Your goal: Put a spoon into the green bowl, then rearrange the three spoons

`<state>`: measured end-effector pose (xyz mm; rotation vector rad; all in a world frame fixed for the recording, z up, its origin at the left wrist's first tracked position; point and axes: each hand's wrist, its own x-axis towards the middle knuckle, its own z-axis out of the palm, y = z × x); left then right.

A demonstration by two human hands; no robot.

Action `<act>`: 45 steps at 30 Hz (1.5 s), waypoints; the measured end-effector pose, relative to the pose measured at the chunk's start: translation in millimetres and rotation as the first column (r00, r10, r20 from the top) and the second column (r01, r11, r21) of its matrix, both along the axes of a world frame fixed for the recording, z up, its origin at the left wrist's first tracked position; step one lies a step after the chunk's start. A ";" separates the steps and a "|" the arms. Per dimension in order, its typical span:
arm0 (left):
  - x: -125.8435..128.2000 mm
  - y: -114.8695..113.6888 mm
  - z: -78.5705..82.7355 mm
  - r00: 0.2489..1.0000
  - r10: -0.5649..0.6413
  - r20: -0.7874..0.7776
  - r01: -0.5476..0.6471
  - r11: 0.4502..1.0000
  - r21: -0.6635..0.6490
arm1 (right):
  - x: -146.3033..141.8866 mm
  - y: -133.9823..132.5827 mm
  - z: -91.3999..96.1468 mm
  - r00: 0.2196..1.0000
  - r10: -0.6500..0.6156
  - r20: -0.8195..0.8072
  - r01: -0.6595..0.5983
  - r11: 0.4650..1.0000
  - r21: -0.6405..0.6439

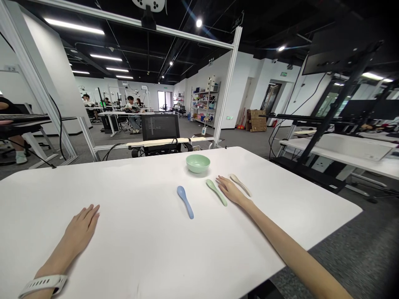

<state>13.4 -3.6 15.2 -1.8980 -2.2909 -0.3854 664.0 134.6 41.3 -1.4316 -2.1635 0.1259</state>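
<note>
My right hand [231,190] rests with its fingers stretched out between a green spoon [217,192] and a cream spoon [241,185], holding neither. Left of the green spoon lies a blue spoon [186,202], its bowl end pointing away from me. A light green bowl [198,163] stands upright behind the spoons; its inside bottom is partly hidden by the rim. Far to the left, my left hand [81,227] lies on the white table with fingers extended and nothing in it. A white band is around that wrist.
The white table [137,241] has rounded corners. A metal frame [229,83] rises behind its far edge, with a black chair [161,128] beyond. At right stand another desk [343,153] and a dark monitor stand. Several people sit at distant desks.
</note>
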 end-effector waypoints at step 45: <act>11.2 -6.2 8.7 1.000 0.008 0.025 -0.008 1.000 -0.006 | 35.0 -7.2 49.1 0.886 -0.464 -0.014 0.463 0.882 0.087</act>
